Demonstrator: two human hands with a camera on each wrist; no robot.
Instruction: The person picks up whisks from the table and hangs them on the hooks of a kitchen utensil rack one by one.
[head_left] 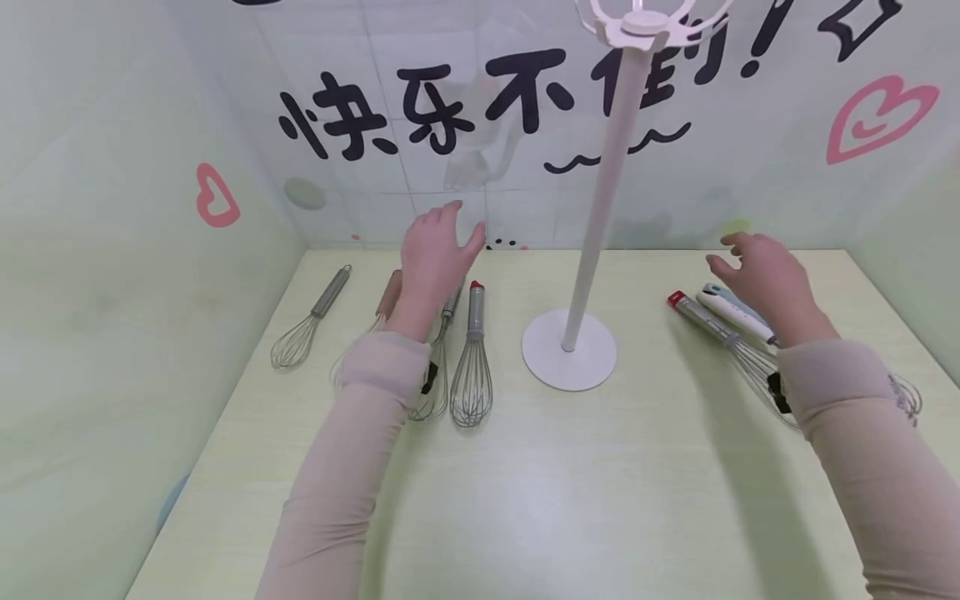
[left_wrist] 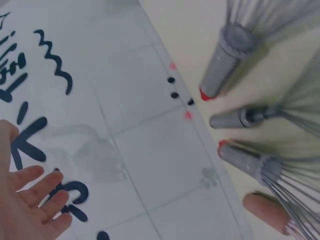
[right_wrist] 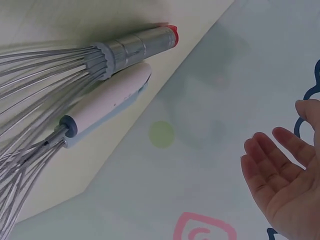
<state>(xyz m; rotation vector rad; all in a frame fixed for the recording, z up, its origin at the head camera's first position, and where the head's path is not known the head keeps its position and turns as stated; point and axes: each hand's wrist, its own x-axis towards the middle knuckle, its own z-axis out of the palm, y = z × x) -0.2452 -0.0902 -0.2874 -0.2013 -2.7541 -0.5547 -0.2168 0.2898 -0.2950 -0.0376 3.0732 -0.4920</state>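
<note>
My left hand (head_left: 437, 258) is held over the handle ends of several whisks on the left, fingers relaxed and holding nothing. Nearest to it are a whisk with a brown handle (left_wrist: 265, 209), a slim grey-handled whisk (left_wrist: 232, 118) and a grey whisk with a red tip (head_left: 476, 312). A second red-tipped whisk (left_wrist: 245, 159) shows in the left wrist view; my forearm covers part of this group in the head view. On the other side my right hand (head_left: 772, 279), also holding nothing, hovers above a red-tipped whisk (right_wrist: 137, 45) and a white-handled whisk (right_wrist: 107, 100) with blue beneath it.
Between the two groups stands a tall white rack, its round base (head_left: 551, 362) on the table and its post (head_left: 600, 204) rising to a hooked top (head_left: 637, 29). A small whisk (head_left: 327, 292) lies far left. Printed walls (head_left: 465, 192) enclose the table's back and sides.
</note>
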